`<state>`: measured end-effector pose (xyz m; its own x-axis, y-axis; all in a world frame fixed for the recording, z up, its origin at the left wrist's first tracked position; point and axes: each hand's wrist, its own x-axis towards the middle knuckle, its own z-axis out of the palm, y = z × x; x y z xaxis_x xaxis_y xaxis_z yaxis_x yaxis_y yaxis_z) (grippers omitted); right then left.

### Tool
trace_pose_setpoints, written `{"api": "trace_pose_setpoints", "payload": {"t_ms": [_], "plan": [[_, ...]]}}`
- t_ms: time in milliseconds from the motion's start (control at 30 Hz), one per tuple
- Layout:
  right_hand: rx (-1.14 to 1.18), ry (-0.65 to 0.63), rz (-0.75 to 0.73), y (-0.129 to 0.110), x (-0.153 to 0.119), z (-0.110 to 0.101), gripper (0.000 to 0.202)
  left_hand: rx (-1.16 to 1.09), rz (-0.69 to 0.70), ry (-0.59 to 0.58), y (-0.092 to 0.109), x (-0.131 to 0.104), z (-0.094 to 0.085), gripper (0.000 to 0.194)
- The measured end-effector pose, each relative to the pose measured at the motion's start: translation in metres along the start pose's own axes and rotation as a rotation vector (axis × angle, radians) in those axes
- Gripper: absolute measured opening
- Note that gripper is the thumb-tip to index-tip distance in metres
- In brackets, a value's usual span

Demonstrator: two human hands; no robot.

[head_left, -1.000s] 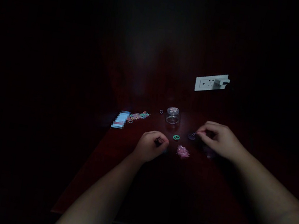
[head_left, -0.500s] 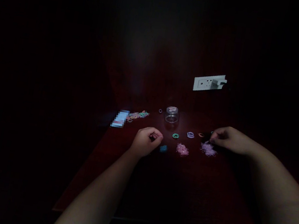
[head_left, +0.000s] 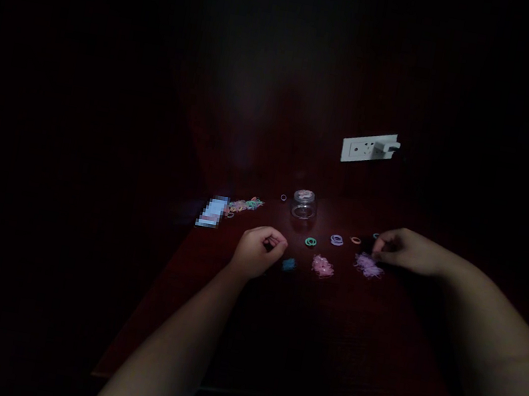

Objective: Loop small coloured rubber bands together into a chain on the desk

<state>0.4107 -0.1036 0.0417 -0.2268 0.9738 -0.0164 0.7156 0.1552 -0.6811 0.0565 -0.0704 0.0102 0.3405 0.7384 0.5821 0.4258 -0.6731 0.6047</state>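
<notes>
My left hand [head_left: 260, 250] rests with curled fingers, thumb and fingertips together, just left of a small blue pile of bands [head_left: 288, 264]. Whatever it may pinch is too small to make out. At the right, my right hand [head_left: 395, 248] is closed in a pinch at the upper right edge of a purple pile of bands [head_left: 369, 265]; its fingertips hide anything between them. A pink pile [head_left: 323, 266] lies between the hands. Behind the piles are green bands [head_left: 310, 241], larger purple bands [head_left: 336, 240] and an orange band [head_left: 355, 240].
A clear lidded jar [head_left: 304, 206] stands at the back of the dark red table [head_left: 299, 352]. Mixed bands [head_left: 246, 205] lie at the back left beside a blurred bright rectangle [head_left: 213, 211]. A socket plate [head_left: 368, 148] with a plug is on the wall.
My right hand has moved very slightly, uncovering more of the orange band. My left hand keeps its pose.
</notes>
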Motion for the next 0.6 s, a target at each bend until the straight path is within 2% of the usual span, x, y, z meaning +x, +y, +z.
{"api": "trace_pose_setpoints", "payload": {"t_ms": [133,333,433,500,600], "plan": [[0.002,0.054,0.019,0.004,0.002,-0.001,0.022,0.009,-0.007,0.004,0.001,0.001,-0.002,0.009],[-0.049,0.285,0.085,0.005,0.008,0.000,0.023,0.019,-0.041,0.075,-0.006,0.004,-0.008,0.011],[-0.058,0.385,0.125,0.002,0.010,0.003,0.021,0.029,-0.093,0.162,-0.019,0.006,-0.014,0.013],[-0.068,0.454,0.148,0.000,0.011,0.005,0.022,0.084,-0.175,0.228,-0.031,0.008,-0.021,0.015],[-0.069,0.559,0.107,-0.005,0.012,0.009,0.022,0.195,-0.297,0.301,-0.055,0.012,-0.036,0.019]]}}
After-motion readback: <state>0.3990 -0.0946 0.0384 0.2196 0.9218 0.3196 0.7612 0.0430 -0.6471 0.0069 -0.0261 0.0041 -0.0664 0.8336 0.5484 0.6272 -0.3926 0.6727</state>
